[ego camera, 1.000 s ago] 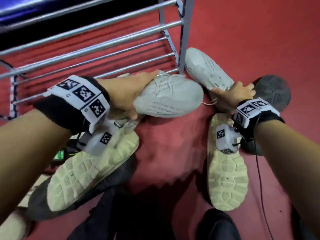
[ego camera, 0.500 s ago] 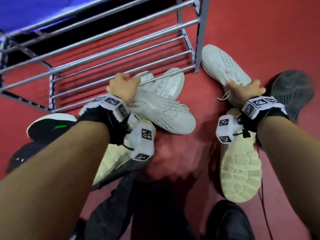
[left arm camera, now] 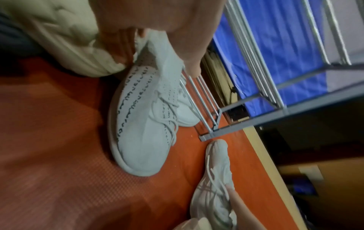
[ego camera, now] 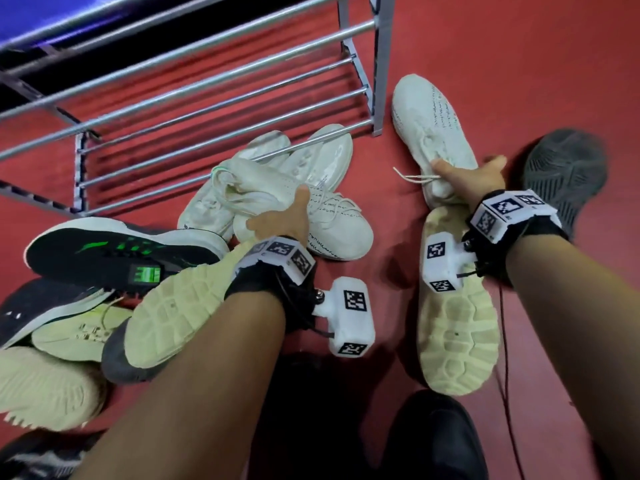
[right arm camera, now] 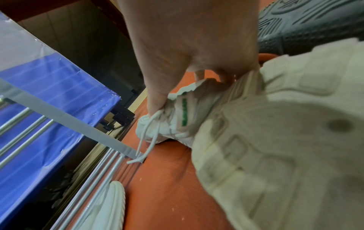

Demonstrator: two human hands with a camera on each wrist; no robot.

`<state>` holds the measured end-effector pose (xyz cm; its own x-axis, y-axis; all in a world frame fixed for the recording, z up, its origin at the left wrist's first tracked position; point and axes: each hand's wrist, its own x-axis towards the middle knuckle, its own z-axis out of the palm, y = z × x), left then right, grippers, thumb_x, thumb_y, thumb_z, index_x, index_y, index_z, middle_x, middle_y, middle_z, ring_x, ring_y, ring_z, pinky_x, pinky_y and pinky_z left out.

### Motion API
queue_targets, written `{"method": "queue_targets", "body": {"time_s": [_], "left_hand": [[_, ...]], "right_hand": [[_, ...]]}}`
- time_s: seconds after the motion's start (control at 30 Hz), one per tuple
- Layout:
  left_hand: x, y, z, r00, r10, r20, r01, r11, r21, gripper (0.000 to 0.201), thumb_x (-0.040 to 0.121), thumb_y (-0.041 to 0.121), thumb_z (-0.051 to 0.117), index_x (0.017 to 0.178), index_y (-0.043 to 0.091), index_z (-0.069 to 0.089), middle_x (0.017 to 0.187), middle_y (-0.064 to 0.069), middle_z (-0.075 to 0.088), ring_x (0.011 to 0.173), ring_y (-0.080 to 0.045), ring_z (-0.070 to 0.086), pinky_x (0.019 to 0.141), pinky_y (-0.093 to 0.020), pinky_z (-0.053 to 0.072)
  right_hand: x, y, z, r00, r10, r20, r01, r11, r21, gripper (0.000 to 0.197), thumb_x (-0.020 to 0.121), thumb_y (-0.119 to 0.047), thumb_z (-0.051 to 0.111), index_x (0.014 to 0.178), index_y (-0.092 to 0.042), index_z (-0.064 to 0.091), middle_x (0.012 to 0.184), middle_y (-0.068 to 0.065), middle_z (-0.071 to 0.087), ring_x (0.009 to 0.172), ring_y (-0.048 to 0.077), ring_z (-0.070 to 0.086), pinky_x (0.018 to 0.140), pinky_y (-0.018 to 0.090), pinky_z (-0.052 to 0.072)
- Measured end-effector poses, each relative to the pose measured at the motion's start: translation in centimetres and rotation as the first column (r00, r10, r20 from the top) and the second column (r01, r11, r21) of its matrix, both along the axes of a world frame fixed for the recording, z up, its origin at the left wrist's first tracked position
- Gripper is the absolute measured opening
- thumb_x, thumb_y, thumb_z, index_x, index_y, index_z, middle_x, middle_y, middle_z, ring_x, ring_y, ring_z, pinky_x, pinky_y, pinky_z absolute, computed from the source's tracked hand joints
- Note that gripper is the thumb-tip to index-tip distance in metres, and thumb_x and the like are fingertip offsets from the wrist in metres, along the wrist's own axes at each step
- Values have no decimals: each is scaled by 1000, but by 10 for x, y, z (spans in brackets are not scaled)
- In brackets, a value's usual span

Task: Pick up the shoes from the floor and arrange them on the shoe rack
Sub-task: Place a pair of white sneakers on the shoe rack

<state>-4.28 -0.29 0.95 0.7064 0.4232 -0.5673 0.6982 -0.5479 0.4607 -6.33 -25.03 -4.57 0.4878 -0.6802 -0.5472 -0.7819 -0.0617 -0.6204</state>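
Observation:
My left hand [ego camera: 287, 216] grips the heel collar of a white knit sneaker with black lettering [ego camera: 336, 226], which lies on the red floor with its toe pointing right. The left wrist view shows thumb and fingers pinching that collar [left arm camera: 149, 45]. A second white shoe [ego camera: 311, 157] lies partly under the lowest rails of the metal shoe rack [ego camera: 214, 81]. My right hand [ego camera: 464, 174] holds another white sneaker [ego camera: 433, 123] by its collar, right of the rack's leg. Its lace [right arm camera: 149, 137] hangs loose in the right wrist view.
A black and green sneaker [ego camera: 114, 251] lies at the left. Two cream-soled shoes lie sole up, one [ego camera: 180, 317] under my left wrist and one [ego camera: 457, 341] under my right. A grey sole [ego camera: 568, 174] shows at the far right. A beige shoe [ego camera: 45, 386] sits bottom left.
My left hand has drawn the lettered white sneaker back from the rack's front rail and down to the floor. The right hand has stayed on its shoe.

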Motion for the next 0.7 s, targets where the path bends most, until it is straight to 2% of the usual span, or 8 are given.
{"method": "queue_targets", "body": {"time_s": [0.1, 0.17, 0.3, 0.37, 0.43, 0.53, 0.6, 0.7], "left_hand": [[5, -5, -4, 996, -49, -74, 54, 997, 63, 96, 84, 66, 47, 142, -8, 25, 137, -16, 44, 126, -29, 45, 97, -35, 34], [6, -2, -9, 998, -61, -34, 64, 993, 101, 86, 86, 59, 50, 137, -8, 33, 124, -15, 51, 122, -28, 49, 92, -32, 35], [9, -2, -15, 993, -117, 20, 116, 993, 37, 76, 85, 55, 55, 130, -6, 45, 133, -18, 52, 123, -32, 49, 101, -37, 37], [11, -3, -15, 998, -48, 37, 50, 997, -57, 73, 85, 53, 57, 131, -3, 46, 134, -17, 52, 122, -32, 51, 100, -37, 38], [12, -1, -14, 991, 114, 76, -93, 966, -240, 73, 82, 47, 64, 134, -1, 43, 133, -14, 53, 120, -32, 53, 100, -38, 42], [11, 8, -11, 935, 333, 125, -228, 831, -507, 89, 55, 52, 72, 129, 8, 47, 120, -8, 62, 107, -30, 60, 96, -46, 49], [15, 22, -18, 934, 330, 140, -195, 794, -575, 89, 44, 55, 69, 119, 9, 54, 110, -8, 68, 98, -28, 66, 88, -48, 54], [11, 43, 1, 950, 253, 185, -89, 784, -614, 58, 60, 47, 68, 101, 7, 61, 103, -13, 71, 94, -29, 69, 84, -49, 56]], "right_hand": [[1, 5, 4, 1000, 2, -4, -2, 999, 41, 116, 51, -69, 70, 143, -18, 23, 141, 13, 43, 126, 33, 46, 107, 43, 38], [1, 10, 5, 997, 29, 74, -31, 999, 29, 96, 64, -58, 72, 143, -24, 28, 141, 12, 42, 125, 30, 47, 102, 33, 40], [3, 29, 10, 963, 144, 228, -140, 990, -35, 74, 77, -40, 69, 143, -30, 36, 139, 10, 46, 123, 25, 50, 108, 36, 40], [6, 36, 14, 949, 146, 280, -147, 989, -20, 68, 84, -34, 64, 145, -24, 37, 141, 6, 50, 127, 20, 49, 110, 32, 37], [7, 40, 18, 940, 69, 333, -78, 997, 12, 60, 86, -34, 59, 142, -18, 42, 136, 0, 55, 124, 16, 52, 109, 30, 38], [4, 51, 27, 917, -71, 391, 46, 996, 74, 56, 87, -35, 56, 139, -15, 47, 133, -4, 57, 122, 14, 54, 109, 31, 39], [3, 59, 32, 892, -146, 428, 122, 989, 84, 65, 80, -43, 55, 137, -13, 50, 135, 2, 57, 125, 18, 53, 109, 37, 40], [-1, 70, 42, 844, -191, 502, 172, 981, 86, 79, 67, -54, 48, 134, -14, 53, 132, 3, 60, 121, 18, 56, 107, 40, 42]]}}
